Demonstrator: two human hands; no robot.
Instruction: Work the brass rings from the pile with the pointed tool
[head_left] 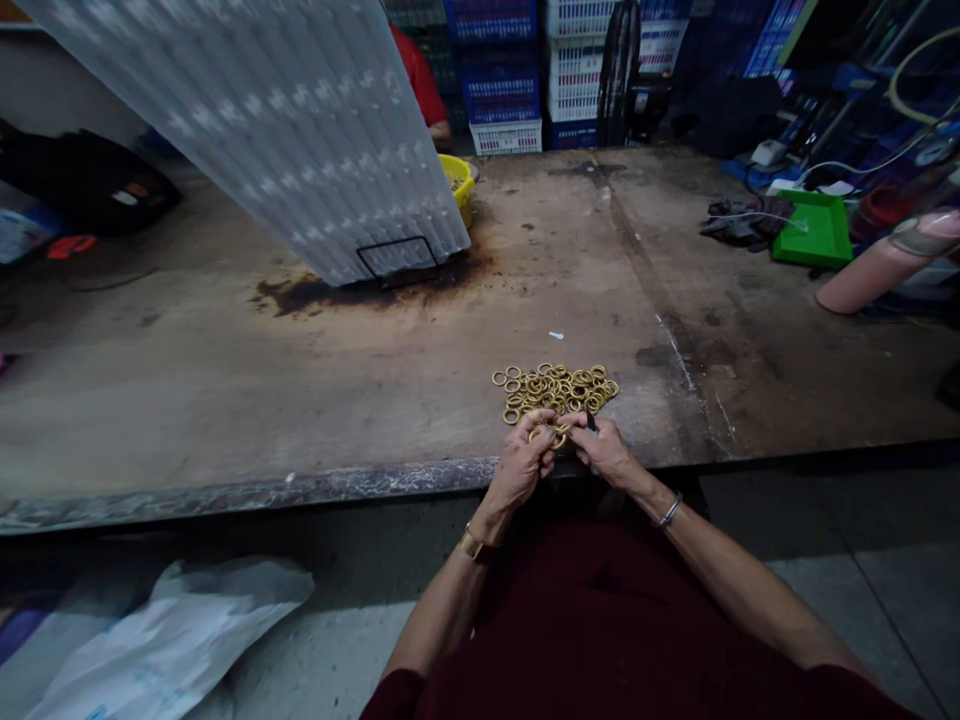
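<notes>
No text or number could be read. Blue marks on the white sack (180,635) below the desk's (300,400) front edge were too faint to make out.

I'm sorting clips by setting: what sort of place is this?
Probably a workshop or small factory: a stained wooden workbench, a heap of brass-coloured rings by the person's hands, and stacked plastic crates behind.
</notes>
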